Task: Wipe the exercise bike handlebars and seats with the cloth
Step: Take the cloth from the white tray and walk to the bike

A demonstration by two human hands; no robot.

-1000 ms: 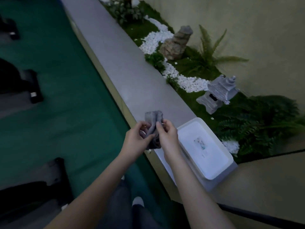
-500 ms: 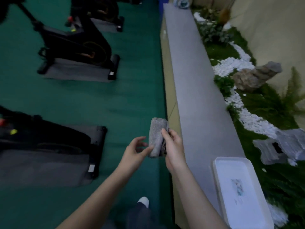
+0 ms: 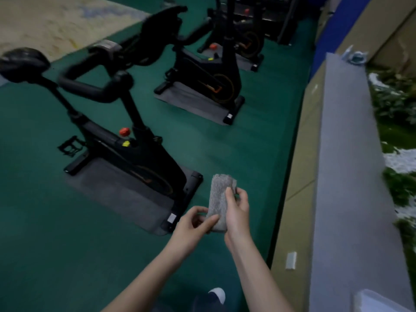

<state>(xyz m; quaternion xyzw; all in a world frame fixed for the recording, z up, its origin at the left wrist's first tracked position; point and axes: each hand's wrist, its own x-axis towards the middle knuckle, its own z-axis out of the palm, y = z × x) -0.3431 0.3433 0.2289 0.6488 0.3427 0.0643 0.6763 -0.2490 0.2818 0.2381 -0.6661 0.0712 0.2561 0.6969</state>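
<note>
A folded grey cloth (image 3: 219, 198) stands upright between my hands, low in the middle of the view. My right hand (image 3: 237, 213) grips its right edge, thumb across the front. My left hand (image 3: 192, 226) pinches its lower left corner. The nearest black exercise bike (image 3: 135, 152) stands to the left on a grey mat, with its seat (image 3: 23, 63) at the far left and its handlebars (image 3: 94, 86) just right of the seat. A second bike (image 3: 211, 73) stands behind it, with its seat (image 3: 166, 14) at the top.
Green floor (image 3: 247, 143) runs between the bikes and a long grey ledge (image 3: 346, 154) on the right. Plants and white pebbles (image 3: 400, 158) lie beyond the ledge. A white tray corner (image 3: 378, 300) shows at bottom right. More bikes stand at the back.
The view has swung left from the ledge and garden to the row of bikes. Both hands have kept the cloth, which now looks more neatly folded.
</note>
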